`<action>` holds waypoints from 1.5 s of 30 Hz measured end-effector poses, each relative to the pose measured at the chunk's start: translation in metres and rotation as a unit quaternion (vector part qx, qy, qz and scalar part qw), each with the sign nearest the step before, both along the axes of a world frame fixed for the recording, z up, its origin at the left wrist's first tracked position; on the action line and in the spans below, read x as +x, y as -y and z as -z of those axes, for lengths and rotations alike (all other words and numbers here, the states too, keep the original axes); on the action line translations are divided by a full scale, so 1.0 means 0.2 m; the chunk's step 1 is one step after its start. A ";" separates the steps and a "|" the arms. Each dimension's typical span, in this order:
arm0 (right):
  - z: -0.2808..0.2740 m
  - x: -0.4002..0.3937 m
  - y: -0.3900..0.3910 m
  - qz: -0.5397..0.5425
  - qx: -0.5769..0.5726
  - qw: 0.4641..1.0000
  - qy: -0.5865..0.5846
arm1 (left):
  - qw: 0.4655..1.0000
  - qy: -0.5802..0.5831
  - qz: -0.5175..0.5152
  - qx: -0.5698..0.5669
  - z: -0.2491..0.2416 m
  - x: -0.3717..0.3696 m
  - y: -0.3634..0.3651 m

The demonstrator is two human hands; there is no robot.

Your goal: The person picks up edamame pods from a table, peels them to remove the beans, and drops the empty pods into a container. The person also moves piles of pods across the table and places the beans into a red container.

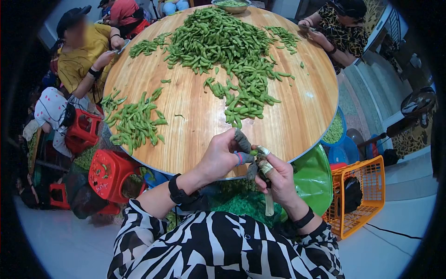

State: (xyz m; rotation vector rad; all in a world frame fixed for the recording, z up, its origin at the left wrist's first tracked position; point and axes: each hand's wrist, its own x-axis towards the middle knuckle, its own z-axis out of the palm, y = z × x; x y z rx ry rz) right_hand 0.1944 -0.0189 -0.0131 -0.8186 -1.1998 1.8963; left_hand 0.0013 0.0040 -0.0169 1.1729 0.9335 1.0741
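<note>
Two bare arms reach in from below in the head view, and your left hand (218, 156) and right hand (280, 180) meet at the near edge of the round wooden bench (195, 125). Your fingers curl inward on both sides, grey covers on some of the left ones and pale wraps on some of the right. A small green pod (253, 152) shows between the two sets of fingertips; you cannot tell from here which hand pinches it. Just past your left hand, toward the bench's middle, the big pod heap (213, 42) trails down toward you, and a smaller pod pile (137, 122) lies off to your left. Two people sit across from you, one in a yellow shirt (79, 58), one in a black patterned top (341, 35). On your right, a blue basin (344, 132) of shelled beans stands beyond an orange crate (341, 214); on your left is a red stool (104, 179).
</note>
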 end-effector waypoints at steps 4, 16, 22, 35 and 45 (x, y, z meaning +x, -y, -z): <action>-0.01 0.00 0.00 0.024 0.009 0.999 0.021 | 1.000 -0.004 -0.019 0.016 0.00 0.02 0.01; -0.06 0.06 0.01 -0.040 -0.074 0.993 -0.080 | 0.920 0.316 0.106 -0.207 0.02 0.03 0.00; -0.08 0.04 0.03 -0.021 -0.002 0.999 -0.028 | 0.971 0.214 0.066 -0.089 0.04 0.01 -0.02; -0.07 0.04 0.03 -0.008 0.015 1.000 -0.021 | 0.992 0.124 0.024 -0.020 0.00 0.03 0.00; -0.05 0.06 0.02 -0.037 -0.028 0.999 -0.017 | 0.946 0.255 0.112 -0.168 0.02 0.02 0.00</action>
